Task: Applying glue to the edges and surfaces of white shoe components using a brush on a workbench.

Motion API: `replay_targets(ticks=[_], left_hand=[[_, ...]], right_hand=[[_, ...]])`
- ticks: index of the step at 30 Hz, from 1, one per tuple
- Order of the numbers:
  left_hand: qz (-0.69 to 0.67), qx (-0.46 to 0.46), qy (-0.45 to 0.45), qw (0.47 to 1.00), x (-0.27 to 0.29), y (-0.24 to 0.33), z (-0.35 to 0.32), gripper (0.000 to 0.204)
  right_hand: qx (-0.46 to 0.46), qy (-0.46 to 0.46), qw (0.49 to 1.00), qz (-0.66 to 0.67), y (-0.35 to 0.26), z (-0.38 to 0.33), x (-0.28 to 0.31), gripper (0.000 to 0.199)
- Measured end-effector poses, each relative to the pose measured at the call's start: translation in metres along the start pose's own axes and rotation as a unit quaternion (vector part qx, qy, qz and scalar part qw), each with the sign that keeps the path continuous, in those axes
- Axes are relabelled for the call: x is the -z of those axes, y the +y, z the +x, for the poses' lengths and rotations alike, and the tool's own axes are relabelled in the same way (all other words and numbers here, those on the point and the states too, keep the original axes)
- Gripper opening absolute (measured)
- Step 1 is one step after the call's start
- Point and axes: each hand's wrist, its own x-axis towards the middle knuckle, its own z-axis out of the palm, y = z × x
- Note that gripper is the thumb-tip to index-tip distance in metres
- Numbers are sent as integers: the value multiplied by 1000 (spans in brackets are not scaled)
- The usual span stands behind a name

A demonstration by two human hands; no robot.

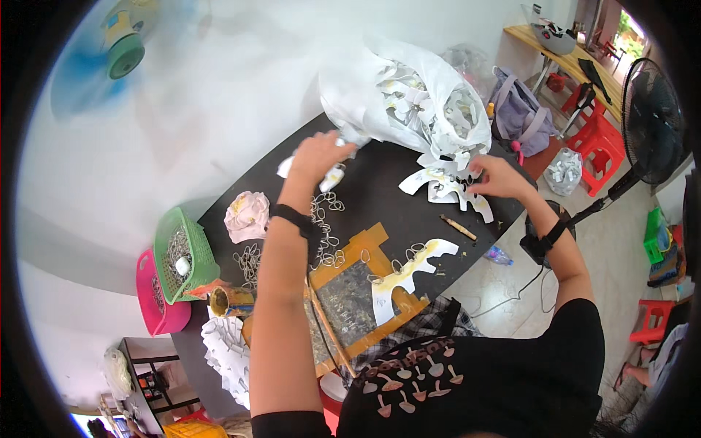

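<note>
- Near frame centre top, my left hand (pixel 319 155) has its grip closed on the large white plastic bag (pixel 365 87) of paper cutouts, above the black bench (pixel 380 197).
- My right hand (pixel 496 177) pinches a white paper cutout (pixel 438 186) right of centre.

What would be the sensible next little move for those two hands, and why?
Probably draw the right hand back with the white cut-out it grips. That piece lies at the mouth of the white bag, whose edge the left hand holds, and one similar cut-out already rests on the black table.
</note>
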Motion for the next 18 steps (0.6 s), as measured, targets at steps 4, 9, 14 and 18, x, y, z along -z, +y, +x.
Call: replay_targets(ticks=[4, 9, 14, 18], left_hand=[[22, 186, -9, 982, -5, -27, -22, 34], [125, 214, 25, 969, -36, -39, -54, 43], [-6, 348, -46, 936, -33, -46, -41, 55], [-133, 443, -2, 887, -65, -53, -43, 25]], right_hand=[[-1, -41, 973, -226, -39, 15, -25, 78], [72, -39, 962, -261, -23, 60, -32, 60], [106, -33, 933, -342, -36, 89, -41, 32], [101, -50, 981, -158, -106, 120, -34, 29]])
